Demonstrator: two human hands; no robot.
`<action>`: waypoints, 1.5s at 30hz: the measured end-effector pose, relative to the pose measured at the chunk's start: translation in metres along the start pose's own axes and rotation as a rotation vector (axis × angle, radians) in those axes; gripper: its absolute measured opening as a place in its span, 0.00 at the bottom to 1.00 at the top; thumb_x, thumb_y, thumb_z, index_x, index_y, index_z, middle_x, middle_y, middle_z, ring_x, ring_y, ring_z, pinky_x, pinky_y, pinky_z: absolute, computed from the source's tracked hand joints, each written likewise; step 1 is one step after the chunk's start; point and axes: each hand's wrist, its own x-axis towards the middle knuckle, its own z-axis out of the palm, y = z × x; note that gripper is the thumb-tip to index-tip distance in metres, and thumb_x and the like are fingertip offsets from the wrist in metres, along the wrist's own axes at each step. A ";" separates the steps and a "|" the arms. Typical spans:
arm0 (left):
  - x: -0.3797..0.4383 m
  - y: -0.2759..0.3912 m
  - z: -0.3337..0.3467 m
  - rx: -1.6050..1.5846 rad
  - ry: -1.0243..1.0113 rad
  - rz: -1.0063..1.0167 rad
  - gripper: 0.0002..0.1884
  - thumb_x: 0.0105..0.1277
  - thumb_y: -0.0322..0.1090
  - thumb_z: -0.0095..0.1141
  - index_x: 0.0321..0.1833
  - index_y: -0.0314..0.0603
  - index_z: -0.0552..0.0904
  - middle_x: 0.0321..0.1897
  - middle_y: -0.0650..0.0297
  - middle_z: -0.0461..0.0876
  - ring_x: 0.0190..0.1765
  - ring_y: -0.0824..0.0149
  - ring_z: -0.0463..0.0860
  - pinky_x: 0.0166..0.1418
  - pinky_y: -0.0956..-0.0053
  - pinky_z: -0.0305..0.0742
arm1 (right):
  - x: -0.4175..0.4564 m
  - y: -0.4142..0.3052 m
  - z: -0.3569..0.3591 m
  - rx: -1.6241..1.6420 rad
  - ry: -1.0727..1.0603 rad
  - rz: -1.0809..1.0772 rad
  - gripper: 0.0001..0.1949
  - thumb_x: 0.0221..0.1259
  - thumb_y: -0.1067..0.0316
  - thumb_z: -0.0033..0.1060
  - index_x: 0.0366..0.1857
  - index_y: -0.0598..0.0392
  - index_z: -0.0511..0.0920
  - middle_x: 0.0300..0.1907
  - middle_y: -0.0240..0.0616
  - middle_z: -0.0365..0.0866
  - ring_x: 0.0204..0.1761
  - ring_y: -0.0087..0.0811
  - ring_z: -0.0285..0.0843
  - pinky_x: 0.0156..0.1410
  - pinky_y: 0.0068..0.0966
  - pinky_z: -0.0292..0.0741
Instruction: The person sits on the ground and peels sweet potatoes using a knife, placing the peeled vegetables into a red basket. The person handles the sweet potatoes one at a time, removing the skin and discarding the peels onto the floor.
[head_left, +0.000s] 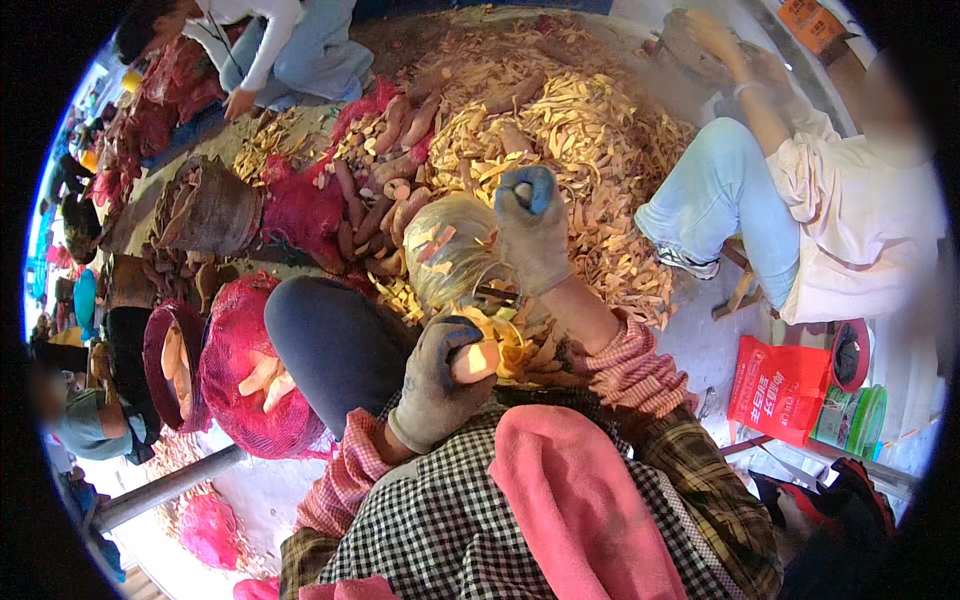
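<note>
My left hand (442, 382), in a grey glove with a dark fingertip area, grips a pale peeled root (475, 361) with its cut end facing up. My right hand (532, 232), in a glove with blue-coated fingers, is closed around the handle of a tool, probably a peeler; the handle's end shows at the fist. Below that fist is a thin metal loop (497, 285), apart from the root. Curled peels (510, 337) lie between my hands. Beside my right hand, a rounded form wrapped in clear plastic (448, 244) bears scraps of peel.
Ahead spreads a heap of peelings (577, 135), with unpeeled brown roots (367, 217) left of it. Peeled roots lie in a red mesh-covered container (259, 412). A woven basket (210, 206) stands farther left. Co-workers sit at right and upper left. A red bag (778, 390) is at right.
</note>
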 end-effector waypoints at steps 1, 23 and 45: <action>0.005 -0.002 -0.001 0.023 0.011 0.000 0.23 0.49 0.22 0.68 0.48 0.39 0.74 0.42 0.58 0.78 0.46 0.59 0.80 0.52 0.69 0.74 | 0.011 0.006 -0.007 0.004 0.034 -0.020 0.07 0.64 0.71 0.61 0.42 0.53 0.73 0.26 0.27 0.73 0.23 0.22 0.72 0.28 0.21 0.71; -0.020 -0.048 -0.007 -1.521 -0.105 -0.767 0.22 0.68 0.35 0.60 0.62 0.38 0.73 0.49 0.60 0.81 0.49 0.64 0.82 0.57 0.68 0.77 | 0.004 0.000 0.014 -0.041 0.035 -0.205 0.06 0.63 0.72 0.56 0.40 0.53 0.72 0.27 0.27 0.69 0.25 0.18 0.66 0.28 0.19 0.67; -0.016 -0.017 -0.051 -1.088 0.730 -0.678 0.21 0.61 0.25 0.64 0.56 0.43 0.73 0.40 0.62 0.81 0.39 0.68 0.83 0.39 0.75 0.82 | -0.005 0.023 0.001 0.332 0.352 0.257 0.08 0.69 0.69 0.57 0.49 0.52 0.77 0.34 0.29 0.79 0.29 0.23 0.78 0.28 0.23 0.77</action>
